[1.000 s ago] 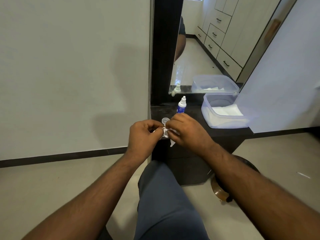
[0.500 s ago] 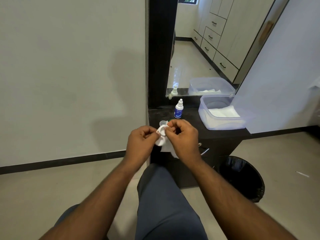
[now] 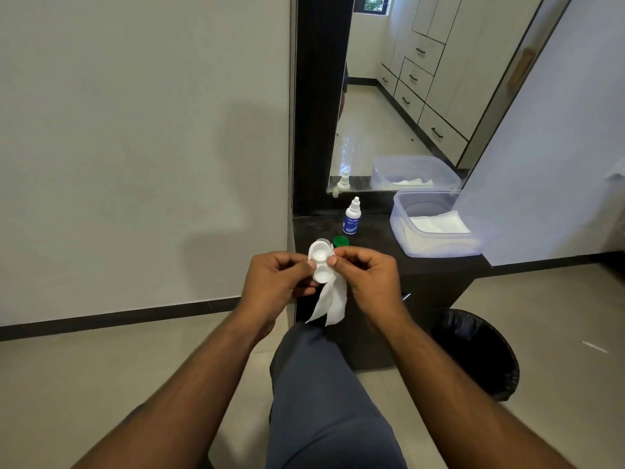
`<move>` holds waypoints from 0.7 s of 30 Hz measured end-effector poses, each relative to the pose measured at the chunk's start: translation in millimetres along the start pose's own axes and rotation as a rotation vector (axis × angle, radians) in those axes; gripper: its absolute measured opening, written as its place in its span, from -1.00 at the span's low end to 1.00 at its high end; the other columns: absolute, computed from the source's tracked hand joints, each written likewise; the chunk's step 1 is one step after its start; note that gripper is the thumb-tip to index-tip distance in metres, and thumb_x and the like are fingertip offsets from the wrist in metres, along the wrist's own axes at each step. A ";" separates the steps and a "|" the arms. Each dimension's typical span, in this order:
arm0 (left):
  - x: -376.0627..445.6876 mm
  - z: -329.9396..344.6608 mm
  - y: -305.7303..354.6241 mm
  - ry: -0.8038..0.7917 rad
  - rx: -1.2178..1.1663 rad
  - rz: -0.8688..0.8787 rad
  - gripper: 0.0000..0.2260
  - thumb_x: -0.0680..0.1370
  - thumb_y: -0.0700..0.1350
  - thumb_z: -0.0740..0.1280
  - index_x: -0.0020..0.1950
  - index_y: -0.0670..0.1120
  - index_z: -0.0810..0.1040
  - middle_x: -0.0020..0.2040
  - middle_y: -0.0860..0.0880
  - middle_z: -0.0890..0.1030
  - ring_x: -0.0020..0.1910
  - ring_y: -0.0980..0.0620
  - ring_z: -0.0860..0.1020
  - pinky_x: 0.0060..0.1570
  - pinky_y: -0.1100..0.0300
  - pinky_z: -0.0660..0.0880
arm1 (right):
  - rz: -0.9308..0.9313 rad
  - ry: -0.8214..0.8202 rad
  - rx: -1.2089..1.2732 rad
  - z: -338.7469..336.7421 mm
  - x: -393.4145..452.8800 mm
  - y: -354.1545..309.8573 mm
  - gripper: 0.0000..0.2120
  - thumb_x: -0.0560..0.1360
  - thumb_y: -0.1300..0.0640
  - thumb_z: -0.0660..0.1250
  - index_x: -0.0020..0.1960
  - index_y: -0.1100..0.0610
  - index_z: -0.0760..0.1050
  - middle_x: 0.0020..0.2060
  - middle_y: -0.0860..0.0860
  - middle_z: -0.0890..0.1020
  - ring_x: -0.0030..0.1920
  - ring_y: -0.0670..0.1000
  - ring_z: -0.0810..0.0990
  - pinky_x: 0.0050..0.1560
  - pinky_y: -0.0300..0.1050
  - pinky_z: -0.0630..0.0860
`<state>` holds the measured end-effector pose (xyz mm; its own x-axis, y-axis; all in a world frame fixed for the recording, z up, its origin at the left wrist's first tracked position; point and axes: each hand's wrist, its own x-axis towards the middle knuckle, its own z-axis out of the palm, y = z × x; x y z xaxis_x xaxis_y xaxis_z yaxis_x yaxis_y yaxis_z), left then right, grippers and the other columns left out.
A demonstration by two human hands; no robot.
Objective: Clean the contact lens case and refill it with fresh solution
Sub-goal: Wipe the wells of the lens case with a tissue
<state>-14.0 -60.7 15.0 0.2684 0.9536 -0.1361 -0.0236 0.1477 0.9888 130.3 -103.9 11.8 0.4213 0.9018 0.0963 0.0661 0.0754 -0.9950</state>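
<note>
A white contact lens case (image 3: pixel 321 262) with two round wells, both uncapped, is held upright between my hands in front of the dark counter. My left hand (image 3: pixel 275 282) pinches its left side. My right hand (image 3: pixel 368 277) pinches its right side together with a white tissue (image 3: pixel 333 301) that hangs down below the case. A green cap (image 3: pixel 341 241) lies on the counter just behind the case; a clear cap is mostly hidden behind the case top. The small blue-and-white solution bottle (image 3: pixel 351 218) stands further back, capped.
The dark counter (image 3: pixel 378 252) has a mirror (image 3: pixel 389 106) behind it. A clear plastic tub (image 3: pixel 436 231) with folded white tissues sits at its right. A black lined waste bin (image 3: pixel 480 353) stands on the floor at right. My grey-trousered knee (image 3: pixel 321 384) is below the hands.
The hands have parted a little and turned the case so both wells face the camera. The tissue, earlier bunched against the case, now hangs loose below it. The view has tilted down.
</note>
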 end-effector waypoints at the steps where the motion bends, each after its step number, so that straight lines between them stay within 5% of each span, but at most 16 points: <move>1: 0.1 0.1 0.8 -0.016 0.013 -0.001 -0.93 0.49 -0.23 0.41 -0.08 -0.22 0.68 -0.22 -0.19 0.70 -0.29 -0.07 0.66 -0.14 0.00 0.64 | 0.002 0.014 0.023 0.2 0.5 0.4 -0.86 0.41 0.27 0.45 -0.14 0.04 0.64 -0.21 -0.08 0.70 -0.18 -0.13 0.67 -0.16 -0.29 0.57; 8: 3.2 -0.6 -4.2 0.006 0.095 0.096 -0.95 0.47 -0.29 0.42 -0.15 -0.23 0.67 -0.24 -0.19 0.69 -0.28 -0.10 0.66 -0.18 0.06 0.64 | 0.097 -0.106 -0.083 -2.6 6.9 2.2 -0.91 0.40 0.28 0.45 -0.10 0.17 0.67 -0.18 0.07 0.71 -0.11 0.05 0.67 -0.03 -0.06 0.60; 21: 3.1 1.8 -10.8 0.030 0.047 0.085 -0.95 0.48 -0.30 0.40 -0.14 -0.25 0.67 -0.24 -0.20 0.69 -0.29 -0.11 0.66 -0.20 0.09 0.64 | 0.124 -0.201 -0.113 -13.5 11.8 -0.2 -0.89 0.42 0.29 0.42 -0.16 0.12 0.68 -0.19 0.06 0.71 -0.13 -0.01 0.65 -0.06 -0.11 0.57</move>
<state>-11.2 -59.7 4.0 0.2387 0.9697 -0.0527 0.0002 0.0542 0.9985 147.4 -99.1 13.5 0.2454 0.9684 -0.0449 0.1306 -0.0789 -0.9883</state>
